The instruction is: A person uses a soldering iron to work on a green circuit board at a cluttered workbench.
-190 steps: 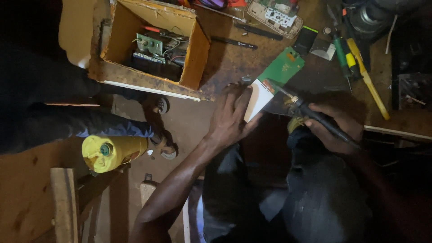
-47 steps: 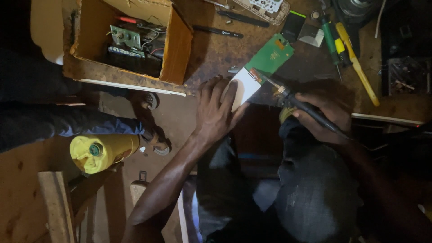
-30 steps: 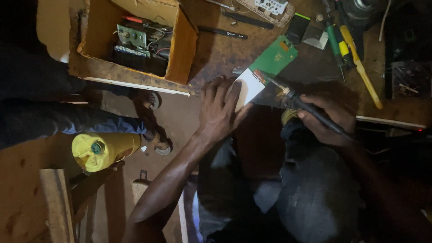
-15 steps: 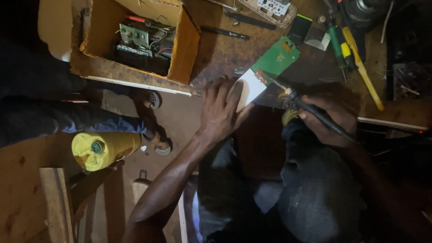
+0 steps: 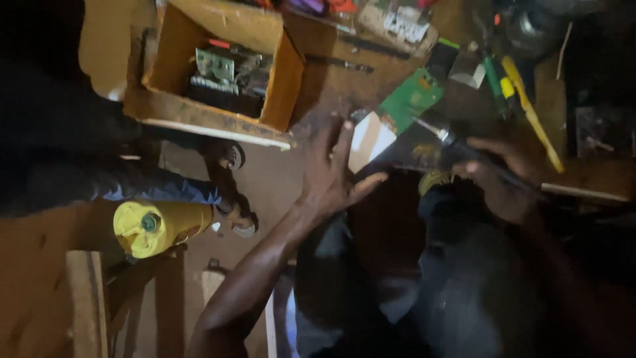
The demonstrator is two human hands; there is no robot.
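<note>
Green circuit board (image 5: pixel 409 101) under splayed left hand (image 5: pixel 329 178); right hand (image 5: pixel 498 178) grip closed round soldering iron (image 5: pixel 457 144).

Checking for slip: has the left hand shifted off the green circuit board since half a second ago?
No. The left hand stays spread beside the white end of the green circuit board, same spot relative to the cardboard box.

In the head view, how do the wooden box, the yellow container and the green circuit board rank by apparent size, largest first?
1. wooden box
2. yellow container
3. green circuit board
The container lies nearer the camera, so ranks two and three are unsure.

Dim warm light from above, motion blur, dark shadowed edges
</note>
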